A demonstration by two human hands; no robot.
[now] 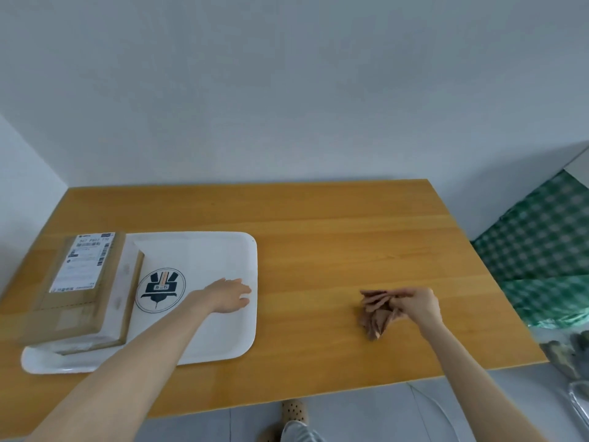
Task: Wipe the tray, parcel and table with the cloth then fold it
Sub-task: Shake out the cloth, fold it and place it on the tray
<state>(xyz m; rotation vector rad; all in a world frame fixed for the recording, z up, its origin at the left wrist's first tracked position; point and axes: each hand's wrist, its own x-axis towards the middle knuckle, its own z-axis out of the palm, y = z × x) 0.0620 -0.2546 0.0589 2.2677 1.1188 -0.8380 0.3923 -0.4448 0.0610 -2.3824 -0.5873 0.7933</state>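
Observation:
A white tray [204, 250] with a round dark logo lies on the left of the wooden table [318, 224]. A brown cardboard parcel [79, 295] with a white shipping label sits on the tray's left part. My left hand [229, 295] rests flat on the tray near its right rim, fingers straight. A brownish crumpled cloth [374, 315] hangs just over the table at the right. My right hand [417, 304] grips the cloth's upper part.
A grey wall runs behind the table and along its left side. A green checked fabric [541, 237] lies beyond the table's right edge, with dark objects [567, 355] below it. Grey floor tiles and a spotted slipper [294, 411] show under the near edge.

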